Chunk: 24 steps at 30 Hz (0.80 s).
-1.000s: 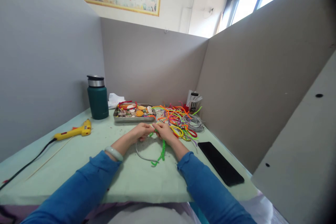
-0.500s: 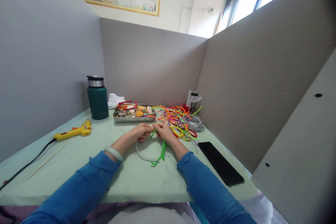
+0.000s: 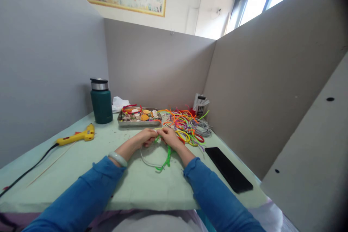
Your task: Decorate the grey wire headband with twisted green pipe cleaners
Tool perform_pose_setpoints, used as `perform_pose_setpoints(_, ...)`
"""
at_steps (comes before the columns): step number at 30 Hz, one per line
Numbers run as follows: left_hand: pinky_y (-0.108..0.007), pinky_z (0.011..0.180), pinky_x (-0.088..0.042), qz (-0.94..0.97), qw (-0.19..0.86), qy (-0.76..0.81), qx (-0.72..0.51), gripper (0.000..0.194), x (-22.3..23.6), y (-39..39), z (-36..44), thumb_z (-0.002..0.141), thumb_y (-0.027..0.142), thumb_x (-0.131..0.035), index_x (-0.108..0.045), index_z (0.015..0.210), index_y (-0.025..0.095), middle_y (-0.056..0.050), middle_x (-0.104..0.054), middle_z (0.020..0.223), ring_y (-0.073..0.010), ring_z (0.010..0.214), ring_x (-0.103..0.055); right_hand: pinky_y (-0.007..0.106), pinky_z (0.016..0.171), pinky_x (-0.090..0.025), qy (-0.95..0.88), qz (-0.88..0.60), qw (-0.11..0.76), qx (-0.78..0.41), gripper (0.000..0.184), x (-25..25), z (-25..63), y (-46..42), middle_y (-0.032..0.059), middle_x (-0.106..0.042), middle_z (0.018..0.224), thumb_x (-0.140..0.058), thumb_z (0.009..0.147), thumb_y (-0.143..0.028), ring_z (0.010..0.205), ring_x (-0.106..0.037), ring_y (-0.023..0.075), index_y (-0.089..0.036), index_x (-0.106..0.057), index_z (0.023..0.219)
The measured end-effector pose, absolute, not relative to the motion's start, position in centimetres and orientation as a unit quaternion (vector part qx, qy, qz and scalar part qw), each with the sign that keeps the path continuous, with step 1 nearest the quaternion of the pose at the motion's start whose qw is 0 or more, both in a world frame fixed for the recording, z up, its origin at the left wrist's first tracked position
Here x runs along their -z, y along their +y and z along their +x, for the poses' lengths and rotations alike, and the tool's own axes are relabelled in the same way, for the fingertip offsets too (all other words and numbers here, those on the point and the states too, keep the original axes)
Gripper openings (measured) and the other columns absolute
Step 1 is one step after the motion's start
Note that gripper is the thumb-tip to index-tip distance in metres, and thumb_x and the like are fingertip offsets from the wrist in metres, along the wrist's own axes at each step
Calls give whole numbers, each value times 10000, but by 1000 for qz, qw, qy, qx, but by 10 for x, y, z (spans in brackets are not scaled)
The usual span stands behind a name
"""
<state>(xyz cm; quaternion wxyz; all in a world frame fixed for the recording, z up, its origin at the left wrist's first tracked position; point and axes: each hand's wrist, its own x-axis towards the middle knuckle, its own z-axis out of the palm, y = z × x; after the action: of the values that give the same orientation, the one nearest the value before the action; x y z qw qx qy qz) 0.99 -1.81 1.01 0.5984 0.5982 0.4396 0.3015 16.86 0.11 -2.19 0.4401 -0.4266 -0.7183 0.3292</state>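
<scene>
Both hands meet at the far side of a wire ring [image 3: 148, 163], a pale grey loop whose right part is wrapped in green pipe cleaner [image 3: 168, 157]. My left hand [image 3: 147, 137] is closed in a pinch on the ring's far left side. Opposite it, my right hand [image 3: 168, 136] pinches the green pipe cleaner, fingertips touching or nearly touching those of the left. Loose green ends stick out at the near side of the loop. The exact spot under the fingertips is hidden.
Behind the hands stand a metal tray [image 3: 140, 124] of shells and a tangle of coloured pipe cleaners [image 3: 187, 119]. At left are a green bottle [image 3: 101, 103], a yellow glue gun [image 3: 77, 137] and a thin stick [image 3: 51, 164]. A black phone [image 3: 228, 169] lies at right.
My right fingertips have shifted very slightly left at the top of the ring. The ring's near end has moved a touch left too; both hands keep their grip.
</scene>
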Motion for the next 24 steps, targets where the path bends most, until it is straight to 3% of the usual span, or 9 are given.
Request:
perform_pose_setpoints(16, -225, 374, -119, 594, 608, 436, -297, 229, -5, -12, 7, 687, 304, -545, -349, 621, 204, 97, -235, 445, -34, 353, -144, 191, 383, -308, -725, -362, 446, -379, 246, 13, 167, -9, -47, -508, 585, -534, 796, -414, 392, -396, 59, -170, -515, 773)
perform_pose_setpoints(24, -232, 367, -103, 580, 628, 432, -287, 298, -9, -15, 8, 707, 355, -516, -297, 567, 209, 90, -221, 448, -36, 347, -136, 192, 396, -303, -725, -369, 450, -368, 268, 14, 168, -8, -46, -513, 579, -553, 788, -427, 403, -394, 56, -163, -523, 751)
